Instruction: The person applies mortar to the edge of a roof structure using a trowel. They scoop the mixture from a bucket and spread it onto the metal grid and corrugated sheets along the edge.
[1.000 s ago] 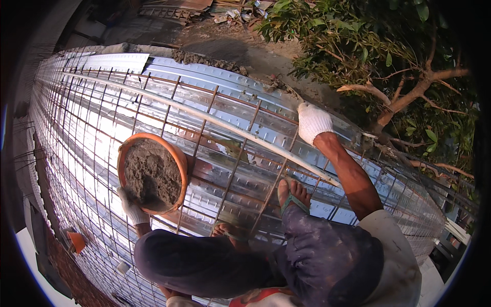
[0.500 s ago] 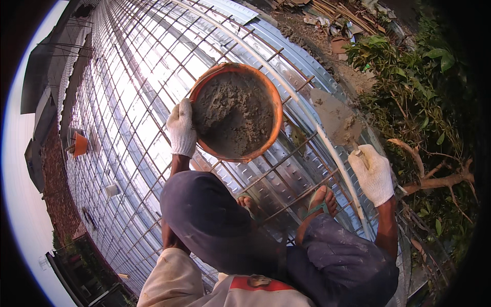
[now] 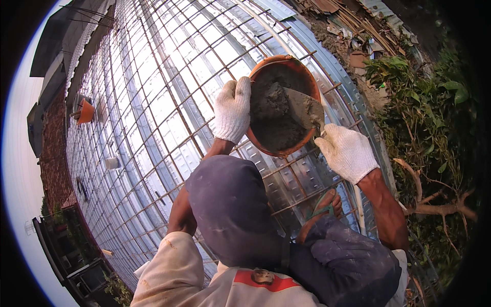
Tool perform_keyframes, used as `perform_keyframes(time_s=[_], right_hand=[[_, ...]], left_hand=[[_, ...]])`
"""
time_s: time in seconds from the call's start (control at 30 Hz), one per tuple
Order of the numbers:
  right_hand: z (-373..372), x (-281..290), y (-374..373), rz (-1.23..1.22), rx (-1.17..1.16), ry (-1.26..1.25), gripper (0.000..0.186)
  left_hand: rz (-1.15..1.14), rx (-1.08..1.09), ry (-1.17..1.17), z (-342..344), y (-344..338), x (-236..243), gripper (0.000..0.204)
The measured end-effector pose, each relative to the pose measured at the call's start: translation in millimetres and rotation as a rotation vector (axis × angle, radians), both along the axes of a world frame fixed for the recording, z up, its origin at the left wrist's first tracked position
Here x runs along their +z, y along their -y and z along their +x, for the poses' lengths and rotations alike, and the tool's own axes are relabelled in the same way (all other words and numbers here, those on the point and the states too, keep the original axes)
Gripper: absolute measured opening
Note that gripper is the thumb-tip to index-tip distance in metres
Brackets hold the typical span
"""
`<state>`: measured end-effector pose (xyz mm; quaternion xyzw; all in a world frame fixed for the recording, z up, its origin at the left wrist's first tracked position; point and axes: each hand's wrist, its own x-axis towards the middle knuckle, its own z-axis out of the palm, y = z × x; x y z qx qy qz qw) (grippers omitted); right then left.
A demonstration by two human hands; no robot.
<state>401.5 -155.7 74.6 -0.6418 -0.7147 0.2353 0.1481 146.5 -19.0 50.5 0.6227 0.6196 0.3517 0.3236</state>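
An orange bucket (image 3: 266, 70) of wet grey mortar is tilted above the steel mesh (image 3: 180, 110). My left hand (image 3: 231, 111), in a white knit glove, grips its left rim. My right hand (image 3: 346, 153), gloved alike, is closed on the handle of a trowel (image 3: 306, 107), whose flat blade is down inside the bucket among the mortar. Beneath the mesh lie shiny ribbed metal sheets (image 3: 153, 46). A pale pipe (image 3: 357, 204) runs along the right side of the mesh. My bent legs and a sandalled foot (image 3: 331, 203) are just below the bucket.
A second orange bucket (image 3: 85, 113) and a small white cylinder (image 3: 112, 163) rest on the mesh to the left. A tiled roof (image 3: 53, 169) lies beyond the left edge. At the right edge are leafy branches (image 3: 429, 128), a broken tree limb (image 3: 434, 207) and scrap wood (image 3: 373, 30) below.
My view has swung round. My left hand has raised and tipped the bucket. My right hand, which was out beside the mesh, has brought the trowel blade into the bucket.
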Motion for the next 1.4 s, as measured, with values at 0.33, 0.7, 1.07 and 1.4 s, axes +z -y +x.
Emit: perform_keyframes(time_s=[0.33,0.7,1.07,1.4], right_hand=[[-19,-17,18,-0.095,0.116,-0.186,0.029],[32,-35,51,-0.219,-0.058,-0.487,0.034],[195,-49,118,-0.047,-0.575,-0.251,0.029],[203,-161,98,-0.4,-0.559,0.727,0.022]], left_hand=[[-0.026,0.02,0.06,6,1,1,0.053],[-0.159,0.021,0.159,-1,-15,-6,0.052],[-0.44,0.051,0.773,-110,-53,-67,0.055],[-0.406,0.084,0.732,-126,-64,-90,0.056]])
